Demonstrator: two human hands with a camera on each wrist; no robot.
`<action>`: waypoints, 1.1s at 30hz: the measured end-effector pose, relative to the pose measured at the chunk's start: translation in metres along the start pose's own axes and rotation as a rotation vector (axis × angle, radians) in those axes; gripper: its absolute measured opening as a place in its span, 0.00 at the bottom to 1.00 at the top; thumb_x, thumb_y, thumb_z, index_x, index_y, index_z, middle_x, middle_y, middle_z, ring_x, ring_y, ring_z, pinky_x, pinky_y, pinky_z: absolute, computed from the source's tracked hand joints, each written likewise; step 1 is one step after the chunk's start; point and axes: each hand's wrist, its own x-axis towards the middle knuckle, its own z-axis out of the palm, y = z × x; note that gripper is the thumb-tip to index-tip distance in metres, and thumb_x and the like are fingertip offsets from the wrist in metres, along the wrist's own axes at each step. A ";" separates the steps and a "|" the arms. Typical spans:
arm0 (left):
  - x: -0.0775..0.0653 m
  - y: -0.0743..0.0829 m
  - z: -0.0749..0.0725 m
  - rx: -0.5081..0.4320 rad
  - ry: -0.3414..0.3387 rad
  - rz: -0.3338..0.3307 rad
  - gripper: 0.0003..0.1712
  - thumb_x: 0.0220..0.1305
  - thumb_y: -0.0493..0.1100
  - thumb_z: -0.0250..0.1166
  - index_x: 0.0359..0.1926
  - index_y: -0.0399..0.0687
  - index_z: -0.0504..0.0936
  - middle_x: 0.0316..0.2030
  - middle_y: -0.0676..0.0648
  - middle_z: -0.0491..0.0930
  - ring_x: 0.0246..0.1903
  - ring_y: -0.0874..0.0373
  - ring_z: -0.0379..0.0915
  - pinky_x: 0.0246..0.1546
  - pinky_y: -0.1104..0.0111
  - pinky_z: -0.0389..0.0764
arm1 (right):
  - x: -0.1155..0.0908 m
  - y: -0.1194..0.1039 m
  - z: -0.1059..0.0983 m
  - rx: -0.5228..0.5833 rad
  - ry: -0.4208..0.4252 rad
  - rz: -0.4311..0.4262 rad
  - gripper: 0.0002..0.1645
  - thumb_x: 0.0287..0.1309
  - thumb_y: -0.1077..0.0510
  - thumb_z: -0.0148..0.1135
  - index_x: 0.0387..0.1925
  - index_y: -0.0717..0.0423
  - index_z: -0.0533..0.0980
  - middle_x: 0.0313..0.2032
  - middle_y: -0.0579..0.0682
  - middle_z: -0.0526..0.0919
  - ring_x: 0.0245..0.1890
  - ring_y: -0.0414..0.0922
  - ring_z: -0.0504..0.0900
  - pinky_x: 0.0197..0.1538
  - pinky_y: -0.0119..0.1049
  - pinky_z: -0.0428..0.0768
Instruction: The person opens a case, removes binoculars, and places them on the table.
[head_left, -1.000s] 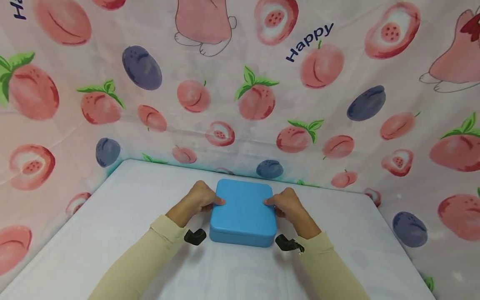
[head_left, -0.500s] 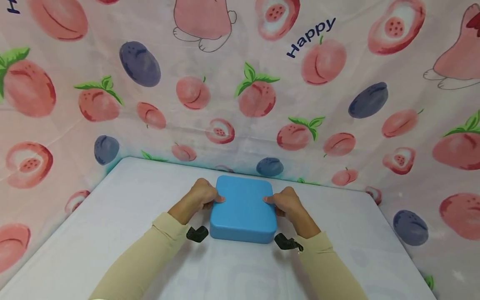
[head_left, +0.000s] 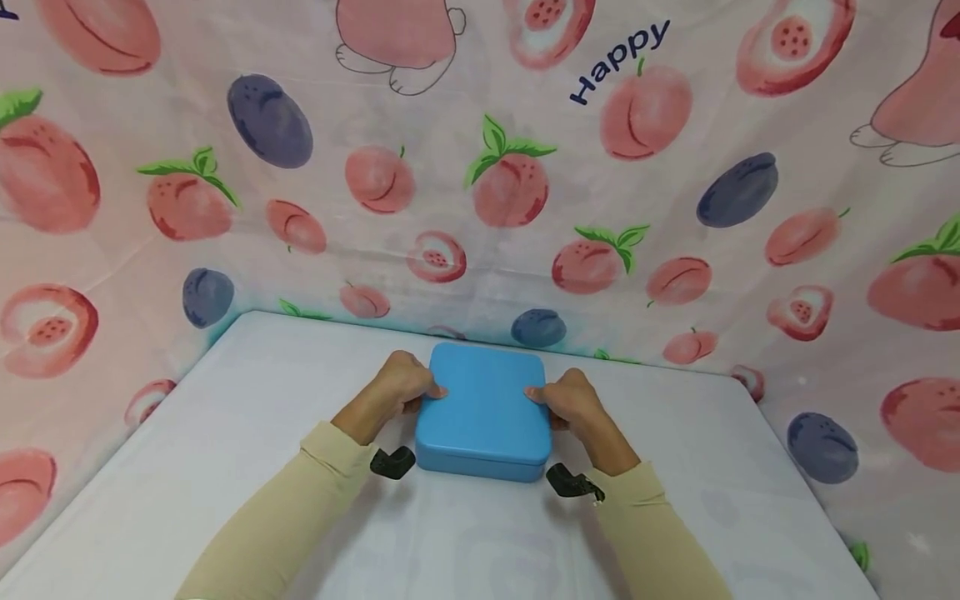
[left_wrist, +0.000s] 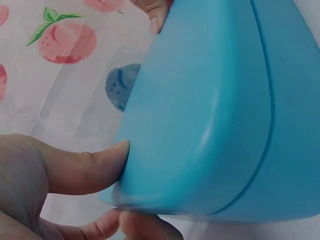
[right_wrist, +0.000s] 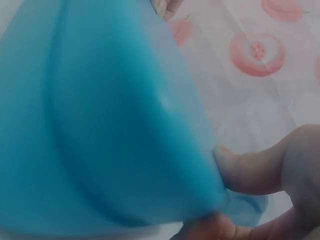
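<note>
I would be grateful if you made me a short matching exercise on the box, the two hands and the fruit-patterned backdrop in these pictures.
Column one
1. box
2. left hand
3. right hand
4. backdrop

Column two
A. gripping at the right-hand side, seen from the person
B. rising behind the white table
C. plain blue, with a seam line along its side
D. gripping at the left-hand side, seen from the person

Pairs: 1-C, 2-D, 3-A, 4-B
</note>
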 end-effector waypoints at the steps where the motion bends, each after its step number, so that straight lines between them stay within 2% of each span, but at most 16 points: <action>1: 0.000 0.000 -0.001 0.002 -0.001 0.003 0.15 0.61 0.34 0.74 0.40 0.36 0.74 0.25 0.48 0.66 0.20 0.57 0.63 0.22 0.69 0.69 | 0.000 0.000 0.001 -0.007 -0.002 0.000 0.34 0.66 0.54 0.70 0.60 0.76 0.68 0.30 0.55 0.74 0.23 0.45 0.77 0.26 0.35 0.81; 3: -0.001 0.000 -0.005 -0.002 -0.011 0.006 0.15 0.61 0.34 0.74 0.37 0.38 0.73 0.22 0.48 0.64 0.19 0.57 0.62 0.21 0.69 0.68 | -0.001 -0.001 0.002 -0.008 -0.013 0.000 0.30 0.67 0.54 0.69 0.55 0.74 0.70 0.29 0.54 0.73 0.23 0.45 0.77 0.26 0.35 0.81; 6: -0.001 0.001 -0.008 -0.017 -0.031 0.031 0.15 0.62 0.35 0.73 0.34 0.40 0.71 0.21 0.49 0.63 0.18 0.57 0.61 0.21 0.70 0.67 | -0.002 0.002 0.004 0.004 -0.009 -0.020 0.21 0.68 0.53 0.69 0.42 0.67 0.71 0.25 0.52 0.71 0.21 0.45 0.75 0.25 0.35 0.79; 9: -0.001 0.000 -0.013 -0.043 -0.042 0.047 0.15 0.62 0.36 0.74 0.36 0.38 0.73 0.23 0.48 0.66 0.20 0.57 0.64 0.22 0.70 0.70 | -0.004 0.003 0.005 0.026 0.020 -0.058 0.20 0.68 0.51 0.69 0.32 0.61 0.70 0.23 0.50 0.68 0.22 0.45 0.74 0.27 0.35 0.79; 12: -0.003 -0.001 -0.018 -0.074 -0.049 0.062 0.18 0.62 0.37 0.75 0.47 0.34 0.77 0.33 0.45 0.73 0.25 0.57 0.69 0.25 0.71 0.76 | -0.007 0.003 0.004 0.059 0.049 -0.091 0.19 0.68 0.51 0.70 0.39 0.62 0.74 0.29 0.52 0.73 0.27 0.45 0.76 0.30 0.35 0.81; 15: -0.006 -0.003 -0.023 -0.116 -0.049 0.074 0.28 0.61 0.37 0.76 0.60 0.35 0.76 0.46 0.40 0.77 0.30 0.57 0.73 0.29 0.72 0.81 | -0.011 0.000 0.002 0.115 0.039 -0.111 0.25 0.68 0.52 0.70 0.57 0.63 0.75 0.38 0.56 0.80 0.30 0.45 0.80 0.34 0.36 0.85; 19: -0.010 -0.006 -0.028 -0.156 -0.050 0.098 0.38 0.62 0.38 0.75 0.72 0.42 0.73 0.58 0.36 0.79 0.33 0.58 0.77 0.32 0.72 0.83 | -0.019 -0.002 -0.002 0.213 0.013 -0.130 0.33 0.68 0.55 0.70 0.70 0.58 0.72 0.36 0.56 0.85 0.29 0.44 0.86 0.37 0.37 0.89; 21: -0.014 -0.007 -0.030 -0.165 -0.057 0.103 0.40 0.63 0.38 0.75 0.74 0.45 0.72 0.60 0.35 0.79 0.34 0.59 0.78 0.33 0.72 0.84 | -0.024 -0.002 -0.004 0.253 -0.001 -0.138 0.35 0.68 0.56 0.70 0.73 0.56 0.70 0.33 0.54 0.86 0.28 0.43 0.87 0.38 0.38 0.90; 25: -0.020 -0.007 -0.037 -0.140 -0.085 0.124 0.42 0.64 0.40 0.74 0.77 0.46 0.69 0.60 0.35 0.80 0.33 0.58 0.77 0.33 0.71 0.83 | -0.034 -0.004 -0.004 0.311 -0.018 -0.154 0.38 0.67 0.57 0.70 0.75 0.51 0.69 0.34 0.52 0.85 0.28 0.42 0.87 0.38 0.36 0.90; 28: -0.023 -0.007 -0.044 -0.125 -0.107 0.132 0.42 0.65 0.40 0.74 0.77 0.45 0.68 0.60 0.35 0.80 0.33 0.59 0.77 0.34 0.71 0.83 | -0.041 -0.006 -0.004 0.326 -0.033 -0.164 0.37 0.68 0.58 0.69 0.75 0.52 0.69 0.34 0.51 0.84 0.28 0.41 0.86 0.38 0.34 0.89; 33: -0.028 -0.006 -0.057 -0.151 -0.140 0.133 0.42 0.65 0.39 0.74 0.78 0.44 0.67 0.67 0.33 0.76 0.37 0.60 0.82 0.38 0.71 0.86 | -0.047 -0.012 -0.003 0.360 -0.051 -0.170 0.37 0.68 0.58 0.69 0.75 0.53 0.69 0.31 0.49 0.83 0.28 0.41 0.83 0.39 0.32 0.86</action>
